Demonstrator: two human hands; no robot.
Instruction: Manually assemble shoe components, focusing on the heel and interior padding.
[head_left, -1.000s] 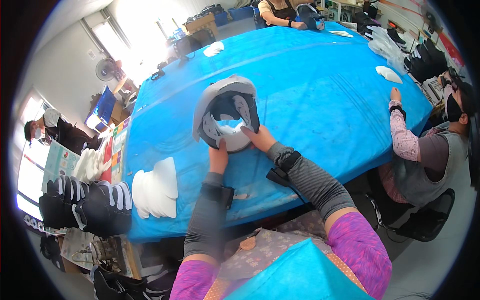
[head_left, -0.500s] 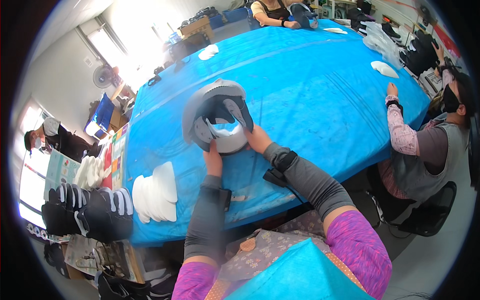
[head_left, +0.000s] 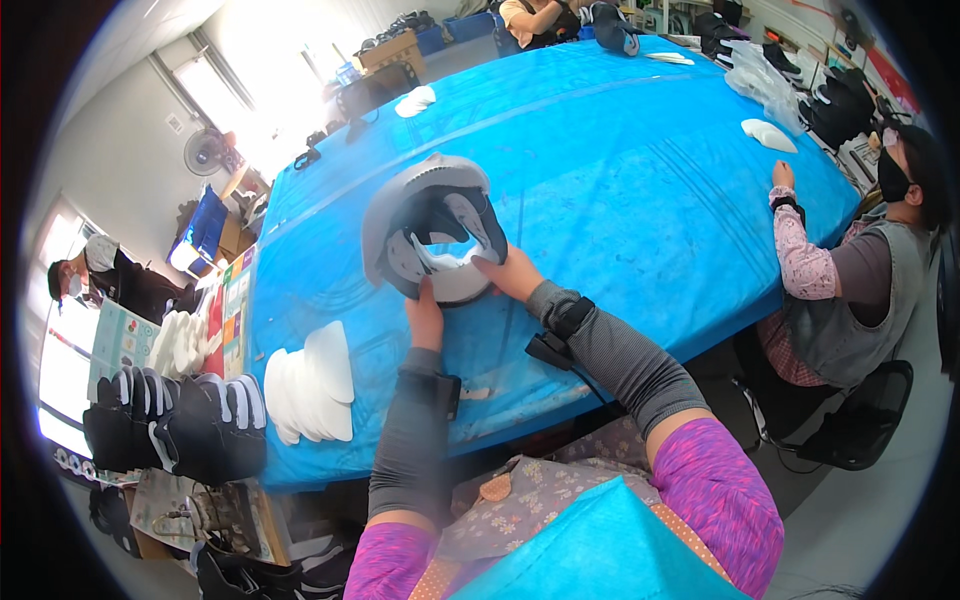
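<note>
Left grip (head_left: pixel 425 318) and right grip (head_left: pixel 517 276), both closed, hold a curved hollow grey piece (head_left: pixel 422 212).

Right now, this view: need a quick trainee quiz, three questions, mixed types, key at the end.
1. True or false: the left hand and the right hand both hold the gray shoe.

2. Where on the blue table does the near stack of flat white pieces lie?
A) under the gray shoe
B) left of the left hand
C) right of the right hand

3. Fill in: the person at the far right of the picture wears a ____ mask.

Key: 1. True; 2. B; 3. black.
</note>
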